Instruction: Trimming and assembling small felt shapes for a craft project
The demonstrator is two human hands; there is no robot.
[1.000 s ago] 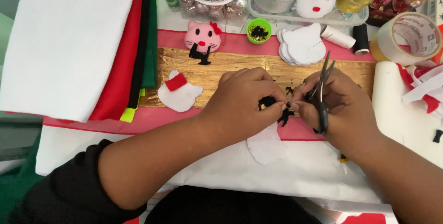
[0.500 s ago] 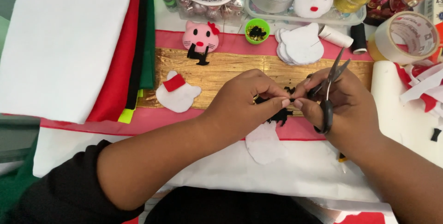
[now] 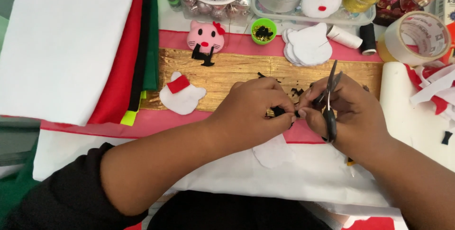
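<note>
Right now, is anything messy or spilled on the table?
Yes: tiny black felt scraps lie scattered on the gold board beside the left hand and right hand, which holds scissors. Nothing looks broken.

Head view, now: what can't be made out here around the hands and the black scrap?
- Black felt scrap: mostly covered by the left hand fingertips; its shape is unreadable.
- Scissors: handles buried in the right hand; the blades look nearly shut, but I can't tell for sure.
- White felt cutout: upper part hidden under both hands.
- Tape roll: cut off by the right edge.
- Green cup: contents too small to identify.
</note>
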